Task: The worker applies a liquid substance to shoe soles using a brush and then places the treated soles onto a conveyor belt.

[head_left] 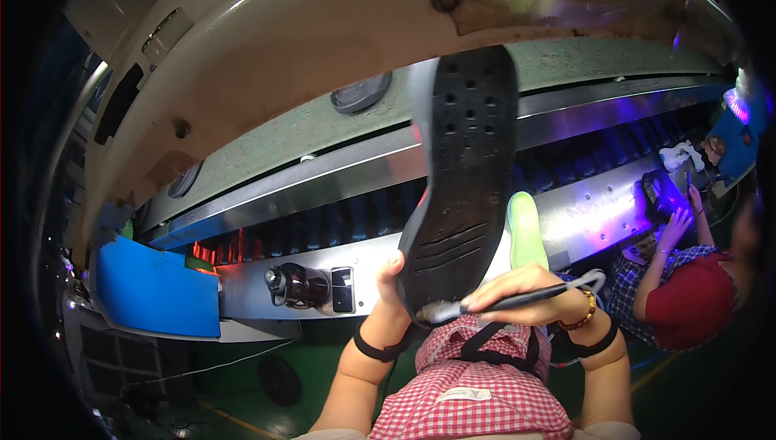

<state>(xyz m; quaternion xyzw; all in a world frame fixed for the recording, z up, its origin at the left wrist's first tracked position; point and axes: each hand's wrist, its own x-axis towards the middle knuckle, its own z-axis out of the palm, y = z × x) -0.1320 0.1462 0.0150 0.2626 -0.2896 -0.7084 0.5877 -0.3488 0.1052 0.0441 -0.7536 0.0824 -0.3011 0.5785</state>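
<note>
A large black shoe sole [465, 173] stands upright before me, with rows of small holes at its far end and slanting grooves nearer me. My left hand [393, 282] grips its near left edge, the thumb showing and the other fingers hidden behind it. In my right hand [529, 293] is a brush [517, 301] with a dark handle and a looped end. Its pale bristles touch the sole's near end. Just behind my right hand a bright green insole-shaped piece [525, 226] lies on the metal ledge.
A green conveyor belt [267, 145] runs across, carrying a dark sole [360, 94]. On the metal ledge [242, 286] are a dark bottle [301, 285] and a phone [343, 290]. A blue panel [153, 290] stands left. A co-worker [687, 298] works at right under violet light.
</note>
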